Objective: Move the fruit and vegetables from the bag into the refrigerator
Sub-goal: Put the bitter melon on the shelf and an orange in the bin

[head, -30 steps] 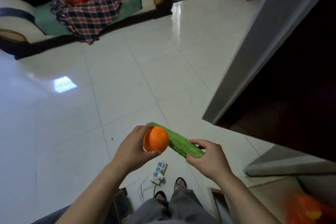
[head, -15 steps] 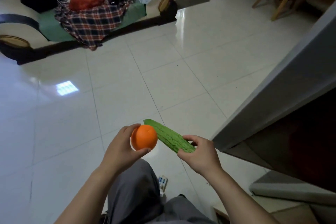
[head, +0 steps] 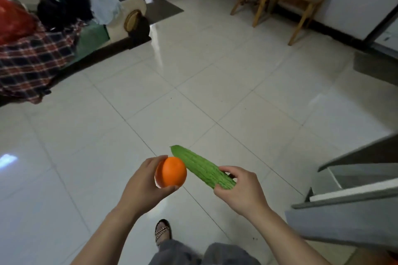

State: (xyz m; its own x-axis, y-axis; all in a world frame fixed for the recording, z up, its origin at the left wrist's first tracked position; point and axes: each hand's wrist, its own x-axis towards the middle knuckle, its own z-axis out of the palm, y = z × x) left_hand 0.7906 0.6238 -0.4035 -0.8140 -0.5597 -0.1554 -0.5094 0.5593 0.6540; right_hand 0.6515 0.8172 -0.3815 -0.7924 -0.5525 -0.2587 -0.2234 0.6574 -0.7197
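Refrigerator (head: 344, 221) now farther right; orange (head: 174, 171) in curled left fingers (head: 150, 162), bitter gourd (head: 200, 168) between right fingers (head: 228, 169).

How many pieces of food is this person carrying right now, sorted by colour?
Orange: 1, the orange, held in the left hand.
Green: 1, the bitter gourd, held in the right hand.
Total: 2.
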